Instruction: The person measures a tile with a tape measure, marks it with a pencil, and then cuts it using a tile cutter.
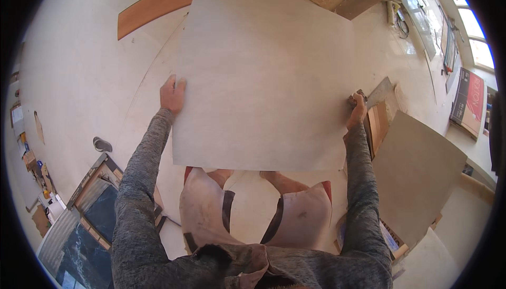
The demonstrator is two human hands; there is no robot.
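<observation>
Squarely before us, a large pale-grey sheet (263,78) spreads over the light floor (89,78), its near edge just beyond the pale-clad knees (205,210). At its left edge we see the left hand (172,95), partly curled with the thumb apart from the fingers; we cannot tell how firmly it grips the sheet. Beside the right edge, the right hand (359,111) is folded around a small brownish thing (353,99) whose kind we cannot make out. Farther out, we find a second grey sheet (416,173) to the right, a reddish-brown strip (161,7) past the far left corner, a lone sandal (101,144) at left, and a red-and-dark box (469,102) at far right.
</observation>
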